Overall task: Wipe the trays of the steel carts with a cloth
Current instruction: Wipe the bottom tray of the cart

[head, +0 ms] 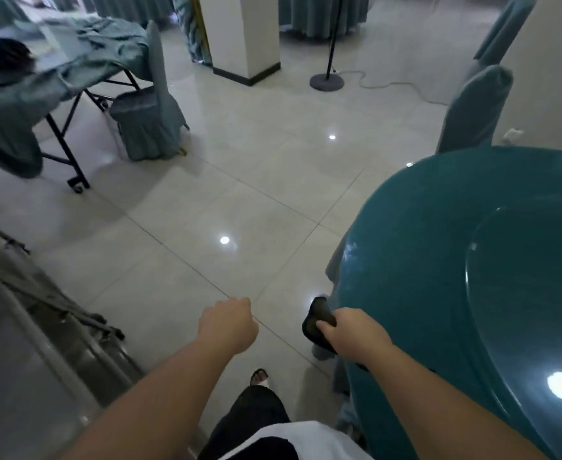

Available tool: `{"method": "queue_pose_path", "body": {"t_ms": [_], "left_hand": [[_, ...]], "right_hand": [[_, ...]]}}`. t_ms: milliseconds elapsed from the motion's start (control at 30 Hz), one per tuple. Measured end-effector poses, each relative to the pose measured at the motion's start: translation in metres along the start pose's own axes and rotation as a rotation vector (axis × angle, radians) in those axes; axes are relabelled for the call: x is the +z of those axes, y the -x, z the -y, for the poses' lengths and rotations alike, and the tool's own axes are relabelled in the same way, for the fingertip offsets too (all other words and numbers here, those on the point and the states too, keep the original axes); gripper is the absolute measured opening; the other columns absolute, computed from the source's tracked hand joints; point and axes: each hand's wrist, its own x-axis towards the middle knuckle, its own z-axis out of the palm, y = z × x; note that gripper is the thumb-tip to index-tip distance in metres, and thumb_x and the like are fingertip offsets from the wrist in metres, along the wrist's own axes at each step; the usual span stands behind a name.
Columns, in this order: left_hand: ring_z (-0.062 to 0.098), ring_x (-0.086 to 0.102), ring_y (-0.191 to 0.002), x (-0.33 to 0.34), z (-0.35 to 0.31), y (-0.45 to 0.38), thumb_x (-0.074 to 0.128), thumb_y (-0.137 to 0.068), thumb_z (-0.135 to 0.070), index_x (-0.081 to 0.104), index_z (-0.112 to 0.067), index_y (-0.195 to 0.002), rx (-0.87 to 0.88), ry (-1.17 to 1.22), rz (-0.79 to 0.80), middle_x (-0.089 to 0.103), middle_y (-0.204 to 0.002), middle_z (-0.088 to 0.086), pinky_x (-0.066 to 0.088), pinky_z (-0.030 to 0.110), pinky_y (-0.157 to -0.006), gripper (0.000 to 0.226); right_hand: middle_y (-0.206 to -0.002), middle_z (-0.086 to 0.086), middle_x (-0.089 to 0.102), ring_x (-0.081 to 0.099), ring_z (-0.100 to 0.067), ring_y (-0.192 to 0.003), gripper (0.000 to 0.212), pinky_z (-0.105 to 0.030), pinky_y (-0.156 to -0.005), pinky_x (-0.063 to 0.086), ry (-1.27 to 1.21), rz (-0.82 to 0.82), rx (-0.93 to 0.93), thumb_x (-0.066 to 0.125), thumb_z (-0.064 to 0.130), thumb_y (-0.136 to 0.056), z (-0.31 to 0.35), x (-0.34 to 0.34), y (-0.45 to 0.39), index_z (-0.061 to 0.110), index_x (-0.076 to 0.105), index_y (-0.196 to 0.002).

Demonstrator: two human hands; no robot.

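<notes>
My right hand (351, 332) grips a dark cloth (316, 322) that hangs beside the edge of a round teal table. My left hand (228, 322) is curled into a loose fist over the floor and holds nothing. A steel cart (30, 330) stands at the lower left, blurred, with its tray and frame rails showing. Both hands are well to the right of the cart and apart from it.
The round teal table (439, 260) with a glass turntable fills the right. A covered chair (151, 111) and a draped folding table (24, 88) stand far left. A white pillar (239, 34), a lamp stand base (326, 82) with cable and another covered chair (472, 111) lie beyond.
</notes>
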Motion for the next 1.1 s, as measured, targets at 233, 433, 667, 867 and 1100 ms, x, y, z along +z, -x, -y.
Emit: {"method": "queue_pose_path", "body": {"t_ms": [233, 433, 667, 867, 1100], "left_hand": [[0.031, 0.056, -0.123, -0.039, 0.069, -0.077, 0.044, -0.104, -0.036, 0.051, -0.019, -0.143, -0.068, 0.081, 0.017, 0.057, -0.139, 0.007, 0.046, 0.044, -0.098, 0.044], [0.031, 0.055, -0.119, -0.076, 0.162, -0.117, 0.044, -0.103, -0.032, 0.05, -0.018, -0.14, -0.129, 0.12, -0.01, 0.057, -0.135, 0.008, 0.042, 0.044, -0.091, 0.04], [0.03, 0.059, -0.117, -0.084, 0.254, -0.113, 0.045, -0.102, -0.042, 0.052, -0.019, -0.139, -0.412, 0.324, -0.107, 0.06, -0.133, 0.006, 0.046, 0.043, -0.087, 0.044], [0.029, 0.061, -0.11, -0.06, 0.299, -0.087, 0.046, -0.099, -0.04, 0.056, -0.02, -0.128, -0.765, 0.596, -0.142, 0.062, -0.127, 0.005, 0.05, 0.043, -0.086, 0.037], [0.031, 0.062, -0.12, -0.035, 0.298, -0.071, 0.052, -0.098, -0.048, 0.056, -0.024, -0.135, -1.226, 0.928, -0.137, 0.06, -0.136, 0.005, 0.05, 0.041, -0.093, 0.045]], "right_hand": [[-0.102, -0.002, 0.066, 0.065, -0.024, -0.092, 0.039, -0.035, -0.077, 0.052, 0.22, 0.037, -0.117, 0.044, 0.056, -0.104, 0.1, -0.031, -0.122, 0.019, 0.058, -0.103], [-0.088, 0.002, 0.059, 0.062, -0.025, -0.089, 0.039, -0.034, -0.071, 0.047, 0.331, 0.077, -0.276, 0.044, 0.057, -0.104, 0.235, -0.055, -0.21, 0.02, 0.056, -0.096], [-0.087, 0.0, 0.06, 0.066, -0.026, -0.09, 0.04, -0.036, -0.079, 0.055, 0.594, 0.198, -0.582, 0.044, 0.055, -0.104, 0.385, -0.041, -0.256, 0.019, 0.057, -0.093], [-0.088, -0.003, 0.063, 0.067, -0.027, -0.088, 0.044, -0.037, -0.077, 0.056, 0.875, 0.302, -0.923, 0.041, 0.055, -0.106, 0.498, -0.004, -0.279, 0.016, 0.059, -0.095], [-0.075, -0.002, 0.062, 0.062, -0.022, -0.07, 0.054, -0.036, -0.065, 0.048, 1.121, 0.478, -1.31, 0.036, 0.056, -0.107, 0.574, 0.041, -0.292, 0.017, 0.058, -0.076]]}}
